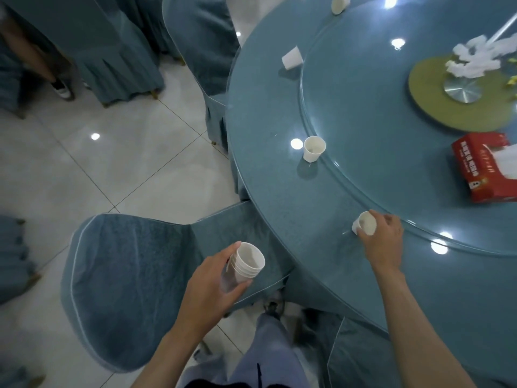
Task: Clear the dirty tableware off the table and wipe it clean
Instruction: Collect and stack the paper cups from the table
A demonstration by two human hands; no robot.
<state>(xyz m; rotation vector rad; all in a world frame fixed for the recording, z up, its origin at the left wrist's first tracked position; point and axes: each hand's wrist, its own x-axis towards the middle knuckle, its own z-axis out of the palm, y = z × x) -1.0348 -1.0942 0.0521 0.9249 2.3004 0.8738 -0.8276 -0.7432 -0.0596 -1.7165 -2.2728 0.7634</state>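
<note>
My left hand (215, 278) grips a stack of white paper cups (247, 261) over the blue-covered chair beside the round blue table (268, 175). My right hand (382, 238) holds a single tilted white paper cup (365, 222) near the table's front edge, just outside the glass turntable (377, 130). Another cup (314, 148) stands upright on the table by the turntable rim. One cup (292, 57) lies on its side farther back, and a third cup (340, 4) sits at the far edge.
On the turntable sit a red tissue box (486, 166), a green mat (447, 105) with a metal disc, and white crumpled tissues (472, 56). Blue-covered chairs (123, 281) ring the table. Another person's leg and shoe (63, 88) show at top left.
</note>
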